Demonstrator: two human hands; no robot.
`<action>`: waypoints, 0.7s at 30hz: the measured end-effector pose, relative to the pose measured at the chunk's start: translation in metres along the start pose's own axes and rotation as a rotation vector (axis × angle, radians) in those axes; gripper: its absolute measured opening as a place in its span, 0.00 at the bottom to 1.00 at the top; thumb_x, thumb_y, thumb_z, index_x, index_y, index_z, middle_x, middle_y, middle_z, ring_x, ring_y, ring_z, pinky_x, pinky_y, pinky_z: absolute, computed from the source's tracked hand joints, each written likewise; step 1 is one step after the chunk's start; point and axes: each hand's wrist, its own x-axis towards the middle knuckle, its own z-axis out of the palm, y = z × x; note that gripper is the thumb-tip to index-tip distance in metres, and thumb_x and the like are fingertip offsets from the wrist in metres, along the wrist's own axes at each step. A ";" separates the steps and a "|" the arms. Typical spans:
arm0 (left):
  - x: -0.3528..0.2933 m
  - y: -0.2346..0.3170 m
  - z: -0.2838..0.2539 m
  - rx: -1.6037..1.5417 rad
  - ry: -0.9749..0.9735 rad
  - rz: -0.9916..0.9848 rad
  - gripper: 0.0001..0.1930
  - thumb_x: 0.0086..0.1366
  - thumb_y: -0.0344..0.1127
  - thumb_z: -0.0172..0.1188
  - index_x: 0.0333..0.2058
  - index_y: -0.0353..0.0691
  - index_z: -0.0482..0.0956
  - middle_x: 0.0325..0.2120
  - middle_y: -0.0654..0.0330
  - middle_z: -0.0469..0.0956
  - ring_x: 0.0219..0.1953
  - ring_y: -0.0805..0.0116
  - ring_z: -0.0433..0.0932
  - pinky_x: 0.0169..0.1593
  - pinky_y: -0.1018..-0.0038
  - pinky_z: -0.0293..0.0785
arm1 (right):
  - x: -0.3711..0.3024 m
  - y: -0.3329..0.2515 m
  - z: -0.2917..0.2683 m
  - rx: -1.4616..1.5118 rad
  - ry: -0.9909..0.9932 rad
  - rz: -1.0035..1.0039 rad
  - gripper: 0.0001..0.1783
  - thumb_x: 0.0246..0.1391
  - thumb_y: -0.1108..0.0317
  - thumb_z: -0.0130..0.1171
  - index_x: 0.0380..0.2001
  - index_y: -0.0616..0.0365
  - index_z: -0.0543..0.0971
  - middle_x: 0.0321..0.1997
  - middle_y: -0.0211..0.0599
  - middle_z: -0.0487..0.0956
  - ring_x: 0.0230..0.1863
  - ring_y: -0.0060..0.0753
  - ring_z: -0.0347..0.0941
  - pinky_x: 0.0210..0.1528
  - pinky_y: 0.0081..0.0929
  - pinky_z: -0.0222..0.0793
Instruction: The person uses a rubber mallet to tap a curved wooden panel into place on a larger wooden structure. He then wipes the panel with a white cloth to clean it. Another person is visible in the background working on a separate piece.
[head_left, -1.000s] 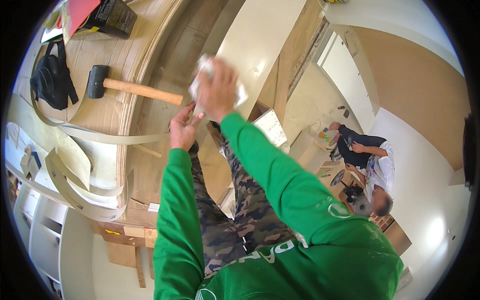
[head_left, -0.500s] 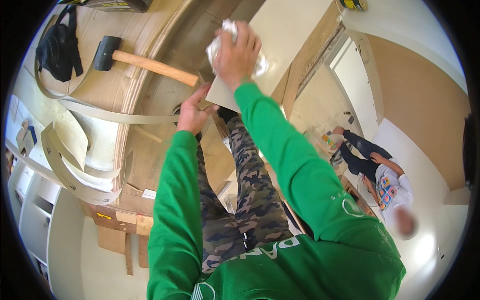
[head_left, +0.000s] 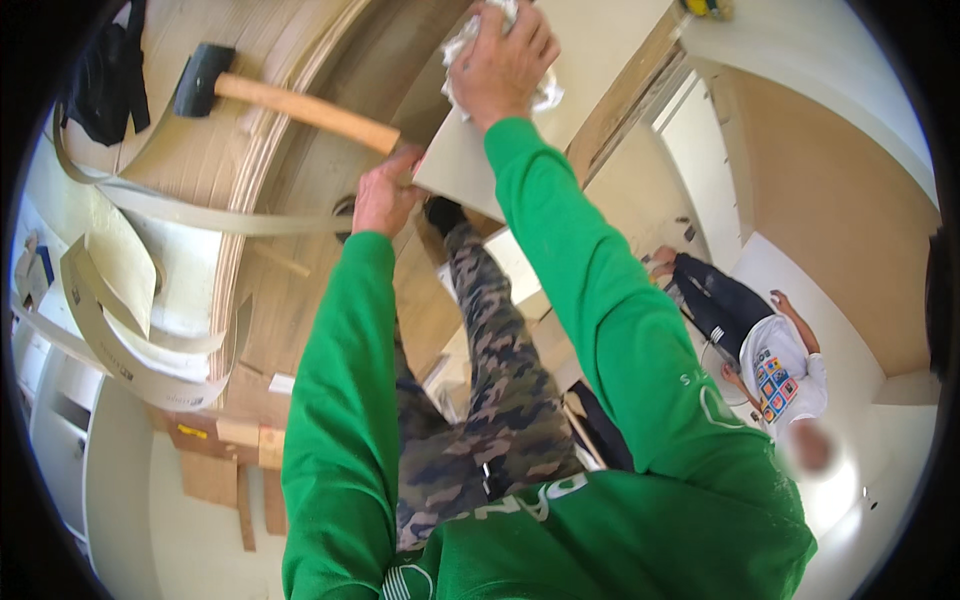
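A pale, smooth board [head_left: 458, 168] slants away from me, its near corner by my left hand. My left hand [head_left: 386, 196] is closed on that corner, with the fingertips partly hidden at the edge. My right hand [head_left: 503, 68] presses a crumpled white cloth or wad of paper [head_left: 548, 96] onto the board's upper face, fingers curled over it. Left of my hands lies a rubber mallet [head_left: 308, 112] with a black head and a wooden handle, whose end comes close to my left hand.
The mallet rests on a curved plywood-edged worktop [head_left: 235, 190]. Loose pale edging strip [head_left: 110, 320] coils at the left, below a black bag-like item [head_left: 105, 85]. Another person [head_left: 765, 340] sits at the right. A yellow and black tool [head_left: 708, 8] lies at the top right.
My right hand has slid the wad farther up and right along the board. My left hand stays at the corner. The view has shifted slightly, and the person at the right has moved an arm.
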 end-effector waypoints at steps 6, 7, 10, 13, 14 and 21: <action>0.009 -0.009 0.000 0.002 -0.059 -0.105 0.26 0.58 0.26 0.77 0.58 0.44 0.88 0.56 0.48 0.87 0.62 0.45 0.84 0.63 0.60 0.80 | -0.099 -0.031 -0.029 0.214 -0.011 -0.013 0.10 0.58 0.64 0.64 0.43 0.43 0.87 0.66 0.49 0.74 0.71 0.60 0.69 0.72 0.61 0.59; 0.010 -0.010 0.001 -0.037 -0.048 -0.057 0.26 0.58 0.26 0.77 0.58 0.44 0.88 0.56 0.49 0.88 0.62 0.46 0.84 0.64 0.61 0.80 | -0.115 -0.019 -0.030 0.212 -0.102 0.058 0.11 0.58 0.64 0.64 0.44 0.43 0.86 0.66 0.49 0.74 0.71 0.61 0.69 0.72 0.62 0.59; 0.008 -0.012 0.005 -0.098 -0.038 -0.034 0.26 0.59 0.26 0.77 0.58 0.43 0.88 0.58 0.51 0.88 0.64 0.51 0.85 0.65 0.64 0.79 | -0.122 0.032 -0.026 0.140 -0.094 0.106 0.14 0.57 0.65 0.63 0.47 0.45 0.85 0.65 0.51 0.73 0.72 0.62 0.67 0.72 0.62 0.59; 0.006 -0.010 0.010 -0.061 -0.056 -0.118 0.25 0.60 0.25 0.77 0.58 0.42 0.88 0.59 0.53 0.87 0.64 0.56 0.85 0.65 0.66 0.79 | -0.073 0.106 -0.005 -0.010 0.000 0.128 0.23 0.53 0.67 0.61 0.54 0.45 0.83 0.64 0.52 0.74 0.66 0.62 0.70 0.66 0.58 0.60; 0.006 -0.010 0.007 -0.045 -0.029 -0.087 0.26 0.60 0.25 0.77 0.58 0.42 0.88 0.60 0.53 0.87 0.64 0.57 0.85 0.64 0.67 0.79 | -0.048 0.133 0.002 -0.116 -0.076 0.178 0.23 0.53 0.67 0.61 0.54 0.46 0.83 0.65 0.53 0.73 0.67 0.62 0.69 0.66 0.58 0.60; 0.013 0.009 -0.012 -0.030 -0.278 -0.226 0.29 0.65 0.21 0.67 0.66 0.35 0.81 0.55 0.53 0.88 0.64 0.66 0.82 0.67 0.69 0.76 | -0.012 0.146 -0.003 -0.130 -0.136 0.266 0.21 0.56 0.67 0.61 0.54 0.48 0.83 0.65 0.55 0.74 0.68 0.62 0.68 0.65 0.60 0.61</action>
